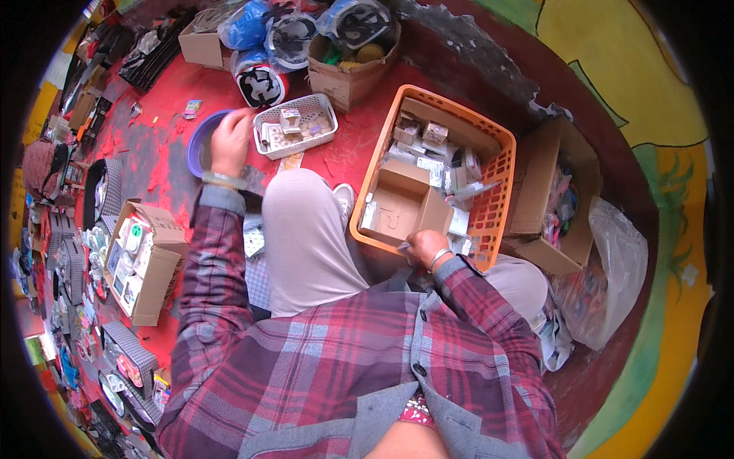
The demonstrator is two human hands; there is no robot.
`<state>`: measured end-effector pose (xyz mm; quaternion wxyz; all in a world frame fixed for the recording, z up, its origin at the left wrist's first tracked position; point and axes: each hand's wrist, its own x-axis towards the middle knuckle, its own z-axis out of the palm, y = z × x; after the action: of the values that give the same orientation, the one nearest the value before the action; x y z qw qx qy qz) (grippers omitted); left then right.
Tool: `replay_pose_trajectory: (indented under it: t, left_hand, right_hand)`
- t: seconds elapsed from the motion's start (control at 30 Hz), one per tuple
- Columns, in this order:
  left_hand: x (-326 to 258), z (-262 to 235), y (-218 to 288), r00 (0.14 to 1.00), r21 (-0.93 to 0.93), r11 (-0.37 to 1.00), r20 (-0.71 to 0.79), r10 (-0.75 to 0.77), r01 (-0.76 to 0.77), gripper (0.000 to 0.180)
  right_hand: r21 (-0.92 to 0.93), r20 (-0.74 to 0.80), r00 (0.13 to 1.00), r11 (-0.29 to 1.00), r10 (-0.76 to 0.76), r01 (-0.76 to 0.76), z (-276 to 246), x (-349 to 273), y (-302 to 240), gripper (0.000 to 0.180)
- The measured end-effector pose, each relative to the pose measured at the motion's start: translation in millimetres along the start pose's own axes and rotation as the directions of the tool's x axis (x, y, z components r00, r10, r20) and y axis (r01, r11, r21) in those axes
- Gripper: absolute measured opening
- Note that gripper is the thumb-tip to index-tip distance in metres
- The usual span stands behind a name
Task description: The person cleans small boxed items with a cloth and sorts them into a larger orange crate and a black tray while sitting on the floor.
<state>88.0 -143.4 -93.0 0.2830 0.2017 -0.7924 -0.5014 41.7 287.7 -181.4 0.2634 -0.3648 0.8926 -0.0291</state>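
Left hand point(232, 145) at purple basin point(193, 145); right hand point(428, 249) at corner of cardboard box point(399, 205) in orange basket point(501, 187); cannot tell either's closure; step seems handling containers; next calls for steady box.

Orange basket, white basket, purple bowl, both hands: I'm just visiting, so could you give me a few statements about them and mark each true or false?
1. The left hand is at the purple bowl. True.
2. The white basket is larger than the orange basket. False: the white one is smaller.
3. An open cardboard box sits in the orange basket. True.
4. The right hand is inside the white basket. False: it is at the open cardboard box.
5. The white basket is to the left of the orange basket. True.
6. The person's sleeves are plain white. False: they are plaid.
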Motion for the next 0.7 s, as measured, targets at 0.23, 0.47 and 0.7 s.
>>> replay_pose_trajectory:
  t: [0.23, 0.47, 0.7]
  left_hand:
    - [-41, 193, 107, 0.393, 0.223, 0.793, 0.919, 0.023, -0.567, 0.026]
    - [-130, 289, -76, -0.144, 0.104, 0.401, 0.828, -0.542, -0.91, 0.038]
    - [-116, 305, -32, -0.326, -0.108, 0.349, 0.679, -0.658, -0.931, 0.046]
  right_hand:
    - [-0.147, -0.213, 0.963, 0.979, -0.168, 0.138, 18, -18, -4, 0.013]
    - [-0.079, -0.296, 0.942, 0.987, -0.158, 0.141, 25, -20, 8, 0.012]
    - [0.042, -0.278, 0.958, 0.995, -0.071, 0.086, 8, -24, 17, 0.01]
